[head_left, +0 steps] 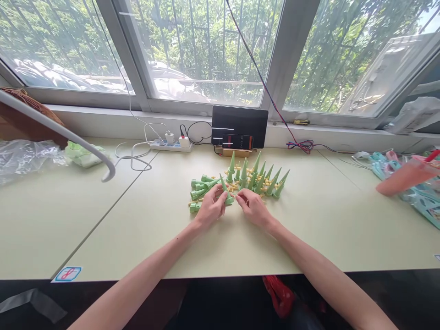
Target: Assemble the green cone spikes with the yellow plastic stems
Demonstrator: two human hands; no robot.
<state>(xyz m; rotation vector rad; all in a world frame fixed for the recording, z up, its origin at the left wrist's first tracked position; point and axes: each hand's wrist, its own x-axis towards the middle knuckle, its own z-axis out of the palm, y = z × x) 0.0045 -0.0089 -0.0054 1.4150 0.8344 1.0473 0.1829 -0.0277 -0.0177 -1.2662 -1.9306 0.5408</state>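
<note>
My left hand (210, 204) is closed around a green plastic cone spike (226, 191), its point tilted up and its wide end toward my right hand. Just right of that wide end, my right hand (253, 207) is pinched, and whatever lies between its fingertips is too small to make out. Behind my right hand stand several more green cone spikes (244, 173), points up. Small yellow valve-like pieces (237, 179) lie scattered among them. To the left of my left hand, several green spikes (198, 194) lie on their sides with capped ends outward.
A phone (238, 141) leans on a black screen (239, 120) at the back. Left of it are a power strip (172, 145) and cables. A curved white bar (82, 144) crosses the left side. A pink cup (405, 176) and plastic-wrapped goods (424, 201) sit right on the table (144, 243).
</note>
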